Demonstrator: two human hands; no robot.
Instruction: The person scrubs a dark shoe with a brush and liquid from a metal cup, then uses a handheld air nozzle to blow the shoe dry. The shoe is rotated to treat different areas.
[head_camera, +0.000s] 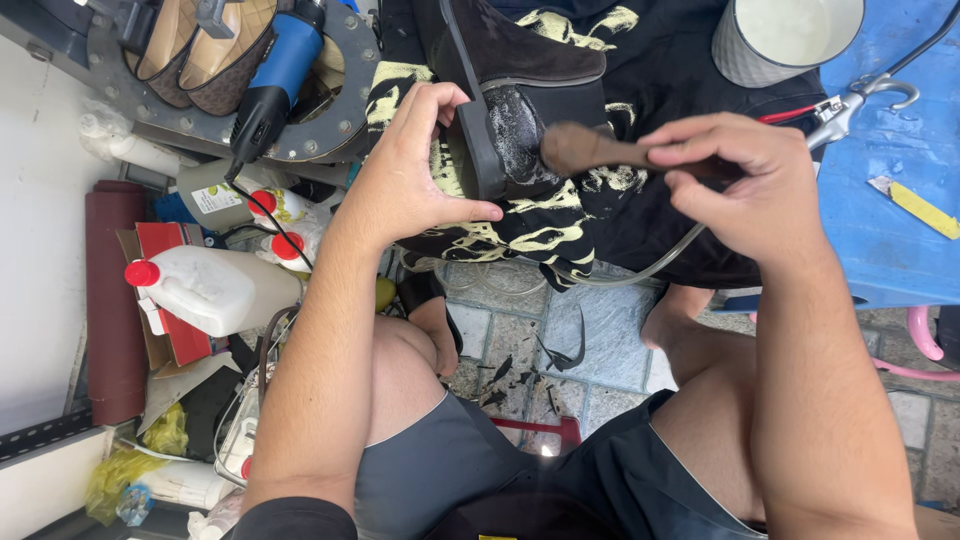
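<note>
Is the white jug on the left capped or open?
Capped: the white jug lies tipped on its side among the clutter, with a red cap on its neck.

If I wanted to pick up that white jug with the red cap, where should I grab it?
Probably by its moulded handle near the red cap. The white jug lies on its side atop a red box, so coming from above looks easiest; clutter crowds its other sides.

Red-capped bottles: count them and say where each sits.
3. A large white jug lies at the left; two smaller bottles stand behind it, one beside another. More may be hidden in the clutter.
</note>
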